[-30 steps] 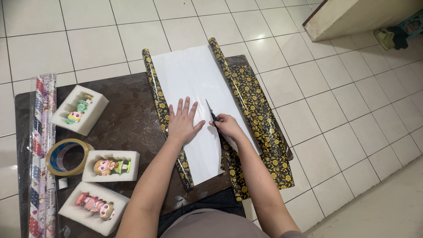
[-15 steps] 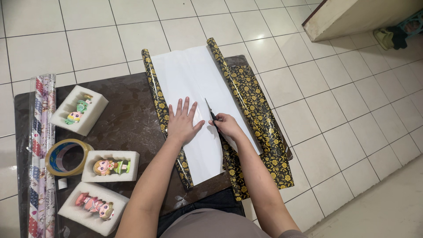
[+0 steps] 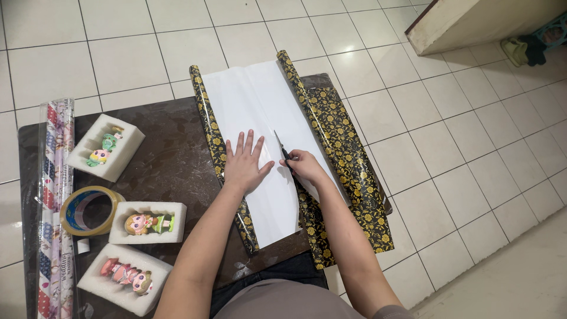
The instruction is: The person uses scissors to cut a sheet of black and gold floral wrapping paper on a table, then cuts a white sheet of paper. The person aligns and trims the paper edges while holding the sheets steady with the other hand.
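Observation:
A sheet of black wrapping paper with gold flowers (image 3: 348,153) lies white side up (image 3: 254,100) across a dark table (image 3: 171,159), both long edges curled. My left hand (image 3: 245,162) presses flat on the white side, fingers spread. My right hand (image 3: 304,166) grips scissors (image 3: 280,146) whose blades point away from me, in a cut that runs up the sheet from its near edge. The cut strip lies to the right of the scissors.
At the table's left stand three white foam blocks holding small figurines (image 3: 106,147) (image 3: 147,223) (image 3: 125,277), a roll of tape (image 3: 90,211) and a wrapped roll of patterned paper (image 3: 56,201). White tiled floor surrounds the table. A pale board (image 3: 472,20) and shoes (image 3: 525,50) lie at the top right.
My right hand and the scissors have crept slightly forward along the cut. My left hand has stayed in place.

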